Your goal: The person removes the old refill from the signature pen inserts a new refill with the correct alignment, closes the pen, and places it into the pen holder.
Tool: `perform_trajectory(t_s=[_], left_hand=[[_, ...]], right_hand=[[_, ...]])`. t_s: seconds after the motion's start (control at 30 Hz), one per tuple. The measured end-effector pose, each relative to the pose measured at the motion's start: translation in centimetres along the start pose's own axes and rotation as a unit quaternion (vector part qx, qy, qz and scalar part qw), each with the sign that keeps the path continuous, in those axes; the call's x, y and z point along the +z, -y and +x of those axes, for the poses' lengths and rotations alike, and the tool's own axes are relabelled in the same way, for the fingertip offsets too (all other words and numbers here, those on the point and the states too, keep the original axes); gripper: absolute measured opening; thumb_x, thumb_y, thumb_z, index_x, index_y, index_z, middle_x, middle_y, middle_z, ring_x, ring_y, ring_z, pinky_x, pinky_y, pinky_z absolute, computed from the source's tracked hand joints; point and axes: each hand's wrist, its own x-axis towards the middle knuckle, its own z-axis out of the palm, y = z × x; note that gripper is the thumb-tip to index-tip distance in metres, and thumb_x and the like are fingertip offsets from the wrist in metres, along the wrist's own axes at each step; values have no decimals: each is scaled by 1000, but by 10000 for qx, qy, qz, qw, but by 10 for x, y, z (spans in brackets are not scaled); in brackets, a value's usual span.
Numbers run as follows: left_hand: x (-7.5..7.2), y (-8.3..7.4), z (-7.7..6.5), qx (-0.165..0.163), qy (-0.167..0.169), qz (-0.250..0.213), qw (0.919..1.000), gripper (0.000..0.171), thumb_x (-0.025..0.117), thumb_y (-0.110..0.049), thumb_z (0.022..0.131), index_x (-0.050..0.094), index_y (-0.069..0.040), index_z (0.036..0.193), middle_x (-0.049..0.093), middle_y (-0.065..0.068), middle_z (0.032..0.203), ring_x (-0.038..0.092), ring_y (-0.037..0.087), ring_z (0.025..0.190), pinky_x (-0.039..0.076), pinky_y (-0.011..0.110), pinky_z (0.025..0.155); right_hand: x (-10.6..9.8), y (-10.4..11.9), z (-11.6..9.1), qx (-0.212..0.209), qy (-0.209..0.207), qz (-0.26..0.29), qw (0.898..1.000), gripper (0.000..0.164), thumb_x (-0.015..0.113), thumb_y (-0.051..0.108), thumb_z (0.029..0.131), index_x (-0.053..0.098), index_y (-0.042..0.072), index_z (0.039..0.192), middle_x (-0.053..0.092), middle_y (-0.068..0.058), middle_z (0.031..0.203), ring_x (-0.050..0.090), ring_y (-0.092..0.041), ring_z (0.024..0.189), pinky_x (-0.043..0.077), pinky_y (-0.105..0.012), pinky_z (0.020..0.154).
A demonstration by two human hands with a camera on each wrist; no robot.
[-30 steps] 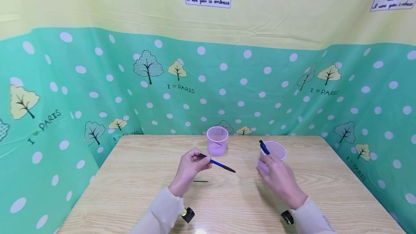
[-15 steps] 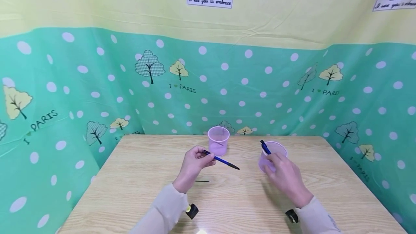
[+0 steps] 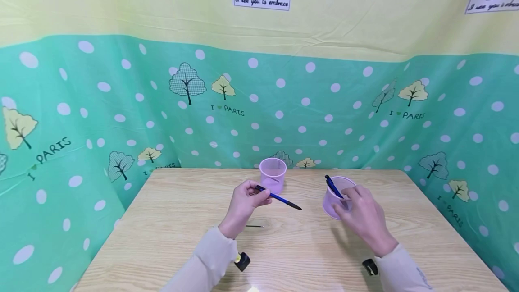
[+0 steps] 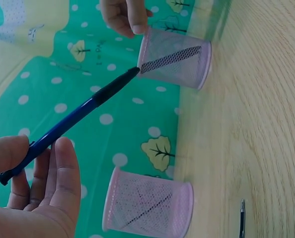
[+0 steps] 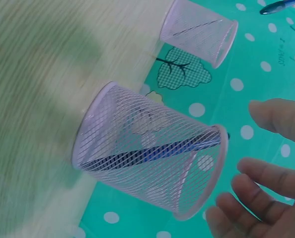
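Note:
My left hand (image 3: 242,204) pinches a blue pen (image 3: 279,198) by its rear end between thumb and fingers. The pen's black grip end points right and down in the head view. On the right stands a pink mesh pen cup (image 5: 147,153), with another blue pen (image 3: 333,186) leaning inside it. Beside that cup's rim is my right hand (image 3: 366,217), its thumb and fingers spread apart around nothing, as the right wrist view shows. A second pink mesh cup (image 3: 272,187) stands further back, with a thin dark stick (image 4: 147,210) slanting inside.
A thin pen refill (image 4: 242,220) lies on the wooden table (image 3: 170,220), right of the left forearm in the head view. Green and yellow printed cloth (image 3: 227,57) hangs behind the table and along both sides.
My right hand has let go of the pen in the right cup and drawn back to the right. My left hand has shifted slightly right with its pen.

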Motion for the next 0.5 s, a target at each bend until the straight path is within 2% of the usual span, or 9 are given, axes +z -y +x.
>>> perform_trajectory(t_s=[0.17,0.3,0.5], left_hand=[[3,-2,1,12,7,-41,10000,21,70,-1,84,53,4,96,66,14,90,68,30,85,54,43,83],[5,-2,2,63,26,19,10000,21,70,-2,85,53,4,96,66,15,90,67,36,87,54,43,83],[5,-1,2,34,17,63,10000,22,70,-2,85,53,5,97,66,15,91,67,37,89,55,41,82]], right_hand=[[3,-6,0,-1,-246,35,9997,56,83,32,64,65,0,106,58,-17,100,54,-36,91,46,-50,70],[4,-10,1,85,-209,88,9997,69,84,33,63,59,-3,116,54,-23,111,51,-40,100,44,-54,78],[5,-14,1,209,-62,86,9997,78,84,34,62,53,-6,122,52,-25,116,49,-42,102,44,-57,79]])
